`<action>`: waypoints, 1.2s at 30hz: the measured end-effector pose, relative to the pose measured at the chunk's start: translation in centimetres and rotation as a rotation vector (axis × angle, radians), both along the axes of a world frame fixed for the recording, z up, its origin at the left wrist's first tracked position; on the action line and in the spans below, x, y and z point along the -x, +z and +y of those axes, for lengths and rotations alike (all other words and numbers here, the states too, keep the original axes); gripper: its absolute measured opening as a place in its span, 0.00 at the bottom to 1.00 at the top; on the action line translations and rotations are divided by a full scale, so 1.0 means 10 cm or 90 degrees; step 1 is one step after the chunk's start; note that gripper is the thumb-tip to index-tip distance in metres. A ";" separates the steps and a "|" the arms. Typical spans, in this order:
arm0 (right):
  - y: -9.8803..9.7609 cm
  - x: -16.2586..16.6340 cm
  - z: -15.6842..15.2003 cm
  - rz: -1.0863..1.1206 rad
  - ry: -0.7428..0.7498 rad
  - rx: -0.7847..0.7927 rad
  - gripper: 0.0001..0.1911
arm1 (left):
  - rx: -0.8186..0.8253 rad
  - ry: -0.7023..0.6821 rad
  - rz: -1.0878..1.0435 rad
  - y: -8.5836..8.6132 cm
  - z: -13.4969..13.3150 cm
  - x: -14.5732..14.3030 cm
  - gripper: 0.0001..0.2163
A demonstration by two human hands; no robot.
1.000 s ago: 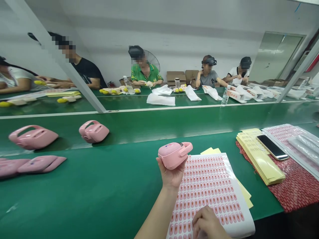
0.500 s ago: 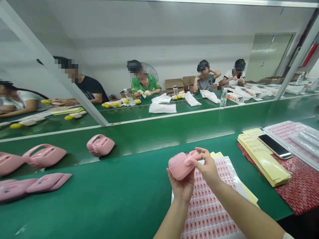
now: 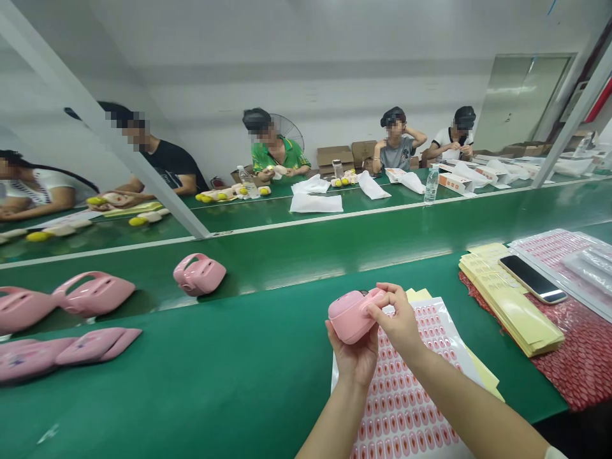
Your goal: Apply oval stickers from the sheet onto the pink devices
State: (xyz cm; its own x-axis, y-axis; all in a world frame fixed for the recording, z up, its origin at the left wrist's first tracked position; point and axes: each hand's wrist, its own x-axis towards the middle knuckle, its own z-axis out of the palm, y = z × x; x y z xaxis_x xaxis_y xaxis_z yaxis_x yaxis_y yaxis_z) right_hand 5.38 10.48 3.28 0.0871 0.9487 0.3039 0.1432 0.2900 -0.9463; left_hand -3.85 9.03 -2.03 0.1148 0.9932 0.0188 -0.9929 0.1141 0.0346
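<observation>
A rounded pink plastic device (image 3: 351,324) is held up over the near side of the green table, its exact kind not clear. From below, my left hand (image 3: 358,357) cups it, fingers wrapped round its underside. At its right end, my right hand (image 3: 394,315) pinches it between thumb and fingers; those fingertips partly cover that end. Beneath my forearms lies a white sheet of oval pink stickers (image 3: 396,408) with small red-orange marks, on top of yellow paper (image 3: 482,376).
Similar pink devices with loop handles (image 3: 199,274) stand at the left, near flatter pink pieces (image 3: 95,347). A yellow paper stack (image 3: 516,306), a phone (image 3: 533,279) and red bubble wrap (image 3: 578,363) lie right. Beyond the green divider (image 3: 335,233), several people work.
The view has shifted slightly, so the table items appear a little farther right. Both hands keep nearly the same grip on the pink device.
</observation>
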 end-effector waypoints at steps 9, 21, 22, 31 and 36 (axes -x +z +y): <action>-0.15 0.00 0.05 -0.141 -0.006 -0.251 0.04 | -0.041 -0.027 -0.001 -0.03 0.01 0.02 0.30; -0.21 -0.04 0.15 -0.081 0.085 -0.164 0.13 | -0.047 -0.045 0.019 -0.08 0.00 0.06 0.30; -0.20 -0.06 0.16 -0.074 0.088 -0.161 0.13 | -0.048 -0.039 0.027 -0.09 0.00 0.07 0.30; -0.76 -0.25 -0.71 -0.303 0.196 -0.312 0.13 | -0.043 -0.013 0.054 -0.12 0.08 0.12 0.32; -1.46 -0.19 -1.15 -0.424 0.146 -0.480 0.10 | -0.024 -0.004 0.048 -0.09 0.11 0.16 0.30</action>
